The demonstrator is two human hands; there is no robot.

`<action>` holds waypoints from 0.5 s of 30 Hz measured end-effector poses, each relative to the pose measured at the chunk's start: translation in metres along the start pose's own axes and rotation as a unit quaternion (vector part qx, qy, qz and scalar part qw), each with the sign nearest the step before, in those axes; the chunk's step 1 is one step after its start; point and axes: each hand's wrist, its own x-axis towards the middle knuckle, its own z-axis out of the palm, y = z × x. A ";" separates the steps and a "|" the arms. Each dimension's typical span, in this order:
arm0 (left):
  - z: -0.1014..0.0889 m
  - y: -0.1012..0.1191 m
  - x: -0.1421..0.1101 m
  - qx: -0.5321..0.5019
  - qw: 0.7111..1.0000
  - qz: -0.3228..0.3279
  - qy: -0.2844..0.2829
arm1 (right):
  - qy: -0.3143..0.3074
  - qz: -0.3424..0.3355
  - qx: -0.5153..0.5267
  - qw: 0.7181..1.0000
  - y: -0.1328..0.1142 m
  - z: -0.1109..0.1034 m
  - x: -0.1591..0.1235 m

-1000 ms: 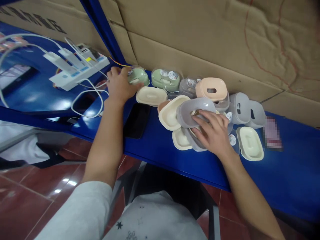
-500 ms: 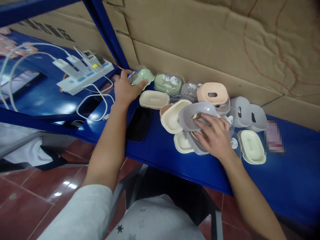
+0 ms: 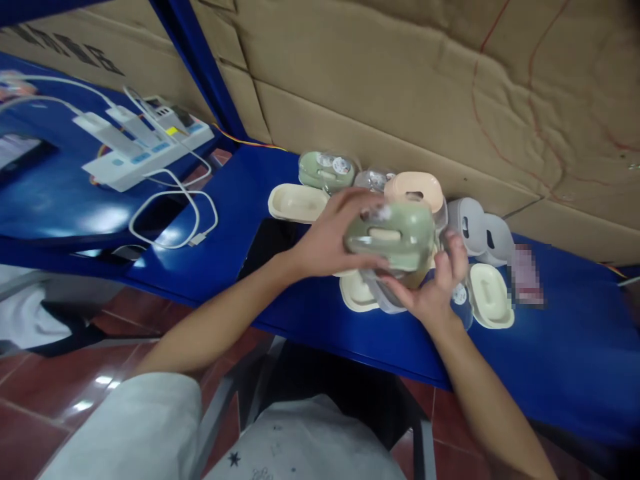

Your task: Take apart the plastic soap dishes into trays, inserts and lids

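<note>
A green plastic soap box (image 3: pixel 407 233) with a clear cover is held up over the middle of the blue table, slightly blurred. My left hand (image 3: pixel 333 237) grips its left end, thumb along the near side and fingers over the far side. At its right end my right hand (image 3: pixel 433 283) is open, fingers apart and curved upward; whether it touches the box I cannot tell. Behind and below lie more box parts, partly hidden by my hands: a peach shell (image 3: pixel 415 188), a cream dish (image 3: pixel 357 291) and a grey shell (image 3: pixel 389 297).
Another green box (image 3: pixel 325 170) stands by the cardboard wall (image 3: pixel 370 87). A cream tray (image 3: pixel 296 203) and a black phone (image 3: pixel 263 245) lie to the left. Two grey shells (image 3: pixel 467 227) and a cream dish (image 3: pixel 491 297) are at right. A power strip (image 3: pixel 145 157) with white cables is far left.
My left hand has brought the green box from the back left to the middle. My right hand has let go of the grey shell and turned up beside the box.
</note>
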 end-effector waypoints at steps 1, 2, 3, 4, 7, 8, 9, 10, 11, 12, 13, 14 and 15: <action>0.004 0.006 -0.003 0.023 0.999 0.033 -0.015 | 0.002 -0.001 0.000 1.000 0.000 0.000 -0.001; 0.005 0.010 -0.005 0.036 0.998 0.055 -0.024 | -0.002 -0.002 0.002 1.000 0.001 0.000 -0.001; 0.005 0.011 -0.007 0.031 0.997 0.061 -0.025 | -0.008 -0.003 0.003 1.000 0.002 0.000 -0.001; 0.004 0.010 -0.007 0.016 0.998 0.053 -0.023 | -0.013 -0.003 0.004 1.000 0.003 0.000 -0.001; 0.001 0.005 -0.004 -0.041 0.999 0.008 -0.005 | -0.022 -0.005 -0.002 1.000 0.007 0.000 -0.001; 0.001 0.004 -0.003 -0.059 0.998 -0.003 0.008 | -0.027 -0.005 0.000 1.000 0.008 -0.001 0.000; 0.001 0.003 -0.001 -0.074 0.997 -0.012 0.022 | -0.034 -0.006 0.005 0.999 0.007 -0.001 0.001; 0.001 0.002 0.000 -0.084 0.996 -0.017 0.037 | -0.042 -0.007 0.010 0.999 0.007 -0.002 0.002; 0.000 0.001 0.001 -0.085 0.995 -0.017 0.053 | -0.048 -0.007 0.016 0.999 0.005 -0.003 0.004; -0.003 -0.002 0.002 -0.078 0.994 -0.017 0.070 | -0.054 -0.007 0.023 0.998 0.003 -0.004 0.006; -0.008 -0.007 0.003 -0.062 0.994 -0.014 0.090 | -0.059 -0.006 0.030 0.998 0.001 -0.005 0.009; -0.015 -0.013 0.003 -0.041 0.992 -0.010 0.116 | -0.063 -0.003 0.037 0.997 0.000 -0.006 0.011; -0.025 -0.022 0.003 -0.015 0.990 -0.008 0.142 | -0.068 0.002 0.043 0.997 -0.002 -0.007 0.013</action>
